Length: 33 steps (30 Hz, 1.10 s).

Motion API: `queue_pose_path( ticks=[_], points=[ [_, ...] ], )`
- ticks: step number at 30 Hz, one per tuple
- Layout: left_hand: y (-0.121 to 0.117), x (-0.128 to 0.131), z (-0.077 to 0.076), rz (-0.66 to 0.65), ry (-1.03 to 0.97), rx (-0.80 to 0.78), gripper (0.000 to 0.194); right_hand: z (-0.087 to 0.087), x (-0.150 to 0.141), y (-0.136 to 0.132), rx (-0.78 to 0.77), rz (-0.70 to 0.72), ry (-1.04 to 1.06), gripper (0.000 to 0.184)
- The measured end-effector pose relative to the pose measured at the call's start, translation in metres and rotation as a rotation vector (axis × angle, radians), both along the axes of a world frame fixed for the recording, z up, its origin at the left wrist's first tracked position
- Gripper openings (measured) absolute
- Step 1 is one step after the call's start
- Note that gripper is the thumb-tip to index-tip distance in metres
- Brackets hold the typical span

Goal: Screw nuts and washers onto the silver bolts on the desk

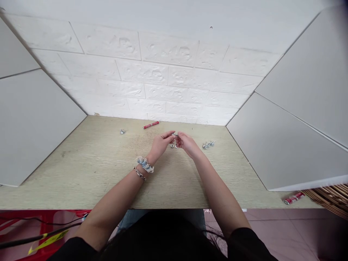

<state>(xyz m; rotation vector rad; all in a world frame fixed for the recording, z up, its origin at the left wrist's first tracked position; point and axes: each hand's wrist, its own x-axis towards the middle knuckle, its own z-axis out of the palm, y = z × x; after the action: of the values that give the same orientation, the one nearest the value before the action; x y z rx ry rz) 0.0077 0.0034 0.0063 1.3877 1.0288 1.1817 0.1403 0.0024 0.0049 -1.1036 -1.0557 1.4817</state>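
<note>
My left hand point(160, 144) and my right hand point(187, 144) meet above the middle of the wooden tabletop. Between their fingertips is a small silvery bolt point(175, 135), pinched from both sides; the fingers partly cover it. Just beneath the hands lie a metal nut point(172, 146) and a round washer point(176, 146), the washer partly hidden by my right fingers. To the right is a cluster of several bolts point(208, 145) with hardware on them. One more small metal piece, seemingly a bolt with its fittings point(122, 131), rests at the left.
A red battery-like tube pair point(151, 125) lies near the brick-patterned wall point(156, 72). Another red tube point(293, 198) is by the wicker basket point(330, 197) at the right front. Grey panels point(40, 127) flank the tabletop point(108, 174). Below left stands a red stool point(49, 221).
</note>
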Motion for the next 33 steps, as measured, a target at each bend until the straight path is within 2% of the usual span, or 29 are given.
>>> queue_pose_path(
  ticks=[8, 15, 20, 23, 27, 31, 33],
  points=[
    [0.0015, 0.0003, 0.0014, 0.047, -0.148, -0.16, 0.04, 0.0052, 0.0021, -0.0035, 0.104, 0.008, -0.056, 0.036],
    [0.0016, -0.0015, 0.0037, -0.016, -0.223, -0.218, 0.034, 0.0074, 0.0021, -0.0045, 0.225, -0.003, -0.105, 0.031],
    [0.0013, -0.0014, 0.0024, -0.07, -0.244, -0.233, 0.034, 0.0102, 0.0017, -0.0058, 0.257, -0.003, -0.129, 0.023],
    [0.0009, -0.001, 0.002, -0.084, -0.25, -0.228, 0.034, 0.0096, 0.0018, -0.0056, 0.241, -0.012, -0.126, 0.023],
    [0.0015, -0.0009, 0.0013, -0.119, -0.25, -0.207, 0.034, 0.0081, 0.0012, -0.004, 0.189, 0.006, -0.055, 0.037],
    [0.0014, 0.0, 0.0005, -0.151, -0.242, -0.174, 0.037, 0.0069, 0.0012, -0.0007, 0.09, -0.103, 0.024, 0.029],
    [0.0006, 0.0005, 0.0001, -0.166, -0.213, -0.149, 0.038, 0.0057, 0.0026, 0.001, 0.03, -0.138, -0.036, 0.039]
  ],
)
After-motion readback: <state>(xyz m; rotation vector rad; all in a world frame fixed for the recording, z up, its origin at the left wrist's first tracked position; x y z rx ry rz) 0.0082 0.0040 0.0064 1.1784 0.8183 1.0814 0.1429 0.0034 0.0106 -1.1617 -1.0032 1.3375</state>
